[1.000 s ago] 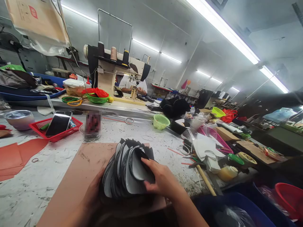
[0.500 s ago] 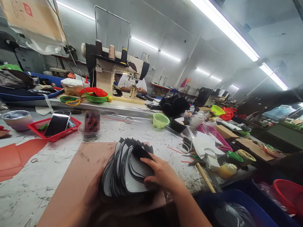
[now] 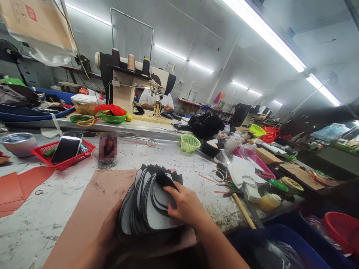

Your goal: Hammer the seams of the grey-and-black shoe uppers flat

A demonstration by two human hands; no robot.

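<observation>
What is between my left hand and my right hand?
In the head view, a fanned stack of black-edged gray pieces lies between them: the left hand is against one side, the right hand touches the other.

No wording can be read for sure: a red label (image 3: 31,13) on the hanging bag (image 3: 42,28), above the bench's (image 3: 140,158) far edge toward the left, bears 1 pale, blurred marking.
</observation>
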